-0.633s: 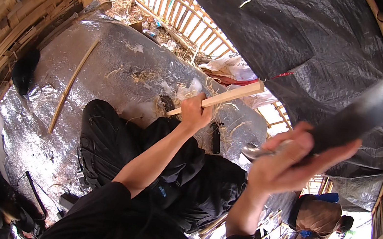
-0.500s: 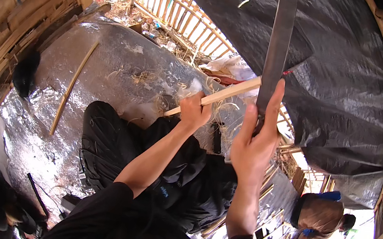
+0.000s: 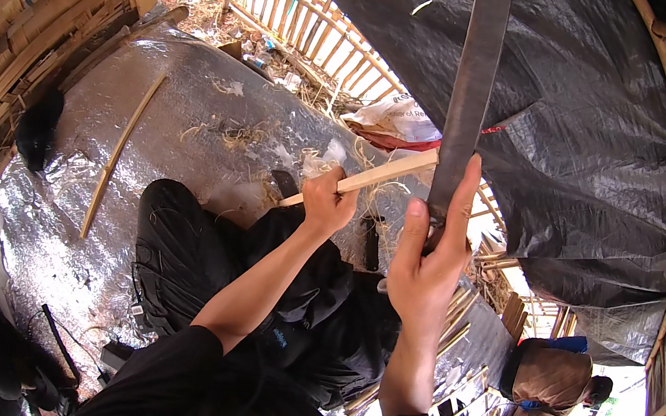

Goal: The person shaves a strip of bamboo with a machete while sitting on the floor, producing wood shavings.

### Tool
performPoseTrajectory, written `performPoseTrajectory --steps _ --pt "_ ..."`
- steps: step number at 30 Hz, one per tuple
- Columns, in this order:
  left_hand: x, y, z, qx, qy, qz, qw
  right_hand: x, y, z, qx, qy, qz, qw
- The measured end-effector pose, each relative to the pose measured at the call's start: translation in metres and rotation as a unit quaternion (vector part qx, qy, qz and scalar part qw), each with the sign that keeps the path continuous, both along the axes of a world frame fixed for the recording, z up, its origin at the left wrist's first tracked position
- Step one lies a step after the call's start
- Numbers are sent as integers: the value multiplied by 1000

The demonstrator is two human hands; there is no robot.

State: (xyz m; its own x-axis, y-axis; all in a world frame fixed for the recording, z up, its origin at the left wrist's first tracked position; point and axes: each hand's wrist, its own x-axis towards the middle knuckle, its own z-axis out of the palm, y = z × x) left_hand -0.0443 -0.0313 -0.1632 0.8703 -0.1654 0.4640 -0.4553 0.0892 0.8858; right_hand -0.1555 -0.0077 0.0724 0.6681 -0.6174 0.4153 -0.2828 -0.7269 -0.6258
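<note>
So, closest in are the crossed legs [image 3: 181, 246] in black trousers, sitting on a shiny silver sheet [image 3: 187, 91]. Left hand [image 3: 327, 200] is wrapped tight round a pale squared stick [image 3: 390, 173], which slants up over the sheet, thick end towards the right part of its far edge. Right hand [image 3: 425, 282] has hold of a big knife [image 3: 474, 83] low down, thumb and forefinger sticking up either side of it; the other fingers are mostly hidden. Blade's pointing away, and the stick's end meets its left edge from this view, can't tell if they actually touch. Some black thing [image 3: 371, 244] lies on the sheet just past the lap, between the hands. Long thin strip [image 3: 121, 159] over by the sheet's left edge, curly shavings [image 3: 244, 139] nearer the far edge. Just beyond that edge there's a white sack [image 3: 398, 119], a dark tarp [image 3: 598, 162] hanging on the right, then a slatted fence [image 3: 318, 21] way back.
</note>
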Motion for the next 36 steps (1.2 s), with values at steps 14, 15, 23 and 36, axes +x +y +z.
performPoseTrajectory --steps 14,15,23,36 --pt "3 10 12 44 34 -177 983 -25 -20 15 -91 47 15 995" --pt "4 16 18 52 26 -209 976 -27 -22 13 -152 65 7 986" --pt "7 25 16 20 45 -270 962 -35 -32 13 128 19 28 991" --pt "-5 -5 7 73 9 -225 972 -33 -52 -20 -275 120 -93 949"
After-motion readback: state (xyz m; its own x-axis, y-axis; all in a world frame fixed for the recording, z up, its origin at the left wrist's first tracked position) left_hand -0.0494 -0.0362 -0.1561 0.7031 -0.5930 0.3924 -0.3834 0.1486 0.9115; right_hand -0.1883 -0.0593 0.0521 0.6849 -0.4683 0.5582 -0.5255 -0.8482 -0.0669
